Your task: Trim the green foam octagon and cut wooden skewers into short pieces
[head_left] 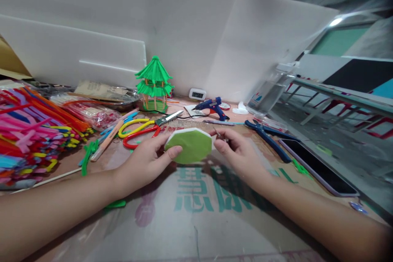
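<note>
My left hand (153,151) grips an octagonal piece of board (190,147) by its left edge, thumb on top. Its face is flat green and its rim is white. Close by the piece's right edge, my right hand (235,149) is closed in a pinch. A small, thin, dark tip shows at those fingers, too small to name. Beyond the hands lie scissors (167,118) with one yellow and one red handle loop. Farther back stands a model pavilion (155,84) with two tiers of green roof and orange posts.
Bundles of coloured pipe cleaners (33,135) fill the left side. A blue glue gun (211,106) lies near a small digital clock (197,94). At right are dark blue pliers (270,141), a phone (319,168) and a clear plastic container (270,88) by the table edge.
</note>
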A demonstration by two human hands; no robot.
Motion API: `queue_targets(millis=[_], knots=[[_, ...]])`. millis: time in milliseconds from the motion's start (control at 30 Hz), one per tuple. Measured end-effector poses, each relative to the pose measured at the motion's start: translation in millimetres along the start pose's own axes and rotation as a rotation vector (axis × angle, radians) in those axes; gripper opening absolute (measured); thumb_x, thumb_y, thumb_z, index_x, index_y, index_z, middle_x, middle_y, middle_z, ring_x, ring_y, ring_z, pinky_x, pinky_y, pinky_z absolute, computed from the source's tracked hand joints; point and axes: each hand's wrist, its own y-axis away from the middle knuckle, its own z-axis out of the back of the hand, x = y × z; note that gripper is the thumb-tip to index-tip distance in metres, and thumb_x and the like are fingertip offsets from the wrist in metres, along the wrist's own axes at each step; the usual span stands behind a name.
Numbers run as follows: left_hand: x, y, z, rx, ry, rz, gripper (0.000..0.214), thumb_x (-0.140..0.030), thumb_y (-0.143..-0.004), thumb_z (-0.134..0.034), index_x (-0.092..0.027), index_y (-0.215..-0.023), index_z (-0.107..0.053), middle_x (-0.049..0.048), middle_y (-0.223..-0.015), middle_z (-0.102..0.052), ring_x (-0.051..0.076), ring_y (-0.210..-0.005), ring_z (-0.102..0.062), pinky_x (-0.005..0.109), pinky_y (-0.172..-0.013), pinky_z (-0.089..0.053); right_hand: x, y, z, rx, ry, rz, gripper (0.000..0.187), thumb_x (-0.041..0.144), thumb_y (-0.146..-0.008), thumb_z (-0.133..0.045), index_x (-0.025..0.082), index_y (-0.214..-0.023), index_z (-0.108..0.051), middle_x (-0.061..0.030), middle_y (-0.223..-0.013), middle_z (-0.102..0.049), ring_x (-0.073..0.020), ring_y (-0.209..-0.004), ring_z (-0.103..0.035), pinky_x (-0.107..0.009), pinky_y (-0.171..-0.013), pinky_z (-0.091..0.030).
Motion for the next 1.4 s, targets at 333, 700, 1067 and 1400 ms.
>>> queue_targets(millis=[333, 700, 1067, 1400], knots=[[0.5, -4.7, -0.3, 0.056, 0.154, 0.155, 0.039, -0.045, -0.086, -0.058, -0.02, -0.116, -0.061, 0.0039, -0.089, -0.066, 0.014, -0.062, -0.06, 0.02, -0.046, -0.048, -7.7, -0.2, -9.4, 0.132, -0.222, -0.268, 0.031, 0.05, -0.077, -0.061, 0.019, -0.076, -0.063, 0.0028, -0.064, -0.051, -0.0112, -0.056, -0.044, -0.024, -0.052, -0.035], [5.4, -9.1, -2.3, 0.055, 0.315, 0.22, 0.034, -0.048, -0.088, -0.053, -0.016, -0.08, -0.062, 0.0009, -0.072, -0.064, 0.015, -0.061, -0.063, 0.025, -0.058, -0.054, -8.5, -2.7, -8.2, 0.056, -0.318, -0.312, 0.034, 0.053, -0.072, -0.064, 0.019, -0.073, -0.061, 0.0031, -0.061, -0.043, -0.0108, -0.054, -0.034, -0.025, -0.051, -0.027], [13.7, -14.2, 1.3, -0.03, 0.452, 0.33, 0.037, -0.05, -0.088, -0.051, -0.016, -0.079, -0.062, 0.0017, -0.065, -0.065, 0.015, -0.056, -0.061, 0.026, -0.055, -0.052, -14.6, 0.0, -11.1, 0.18, -0.333, -0.27, 0.033, 0.049, -0.08, -0.059, 0.02, -0.068, -0.051, 0.0056, -0.058, -0.039, -0.009, -0.051, -0.034, -0.023, -0.048, -0.028], [26.6, -25.3, 7.5, -0.072, 0.625, 0.335, 0.044, -0.048, -0.088, -0.052, -0.01, -0.108, -0.064, 0.0097, -0.081, -0.068, 0.014, -0.062, -0.063, 0.025, -0.058, -0.051, -15.5, -6.1, -11.4, 0.188, -0.488, -0.393, 0.038, 0.052, -0.076, -0.063, 0.02, -0.068, -0.044, 0.0098, -0.05, -0.03, -0.0063, -0.043, -0.025, -0.02, -0.041, -0.025]])
